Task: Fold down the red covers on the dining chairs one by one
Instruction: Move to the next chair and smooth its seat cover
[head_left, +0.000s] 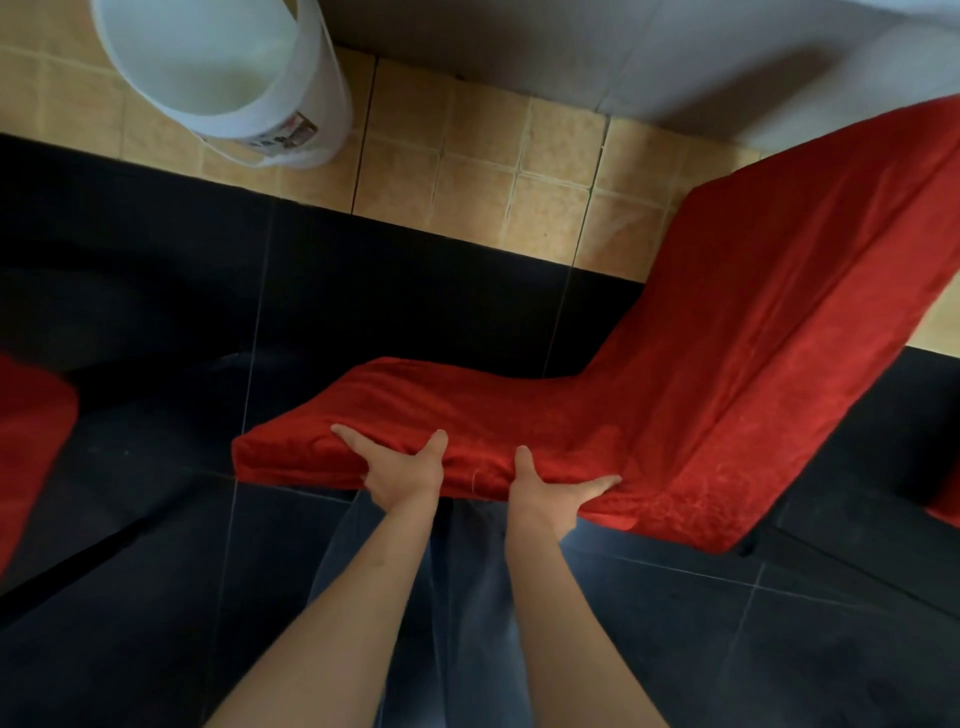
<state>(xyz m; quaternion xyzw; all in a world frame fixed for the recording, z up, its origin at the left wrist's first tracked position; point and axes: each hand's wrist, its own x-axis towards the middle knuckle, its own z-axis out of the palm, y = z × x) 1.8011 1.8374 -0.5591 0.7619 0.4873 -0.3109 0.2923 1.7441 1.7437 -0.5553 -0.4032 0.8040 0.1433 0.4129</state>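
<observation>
Both at near edge of red cover (649, 415): left hand (402, 475) and right hand (553, 493) spread, thumbs on top, gripping; long axis runs away up-right.

A single wide-angle head camera looks steeply down from above the person's own forearms, close enough that both hands (483, 480) sit at centre frame on the red chair cover (675, 395). It faces forward toward the wall (519, 47), with lens curvature bending the tiled floor (493, 171) at the edges.

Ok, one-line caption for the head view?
Both hands, left hand and right hand, grip the red cover at its near edge.
</observation>
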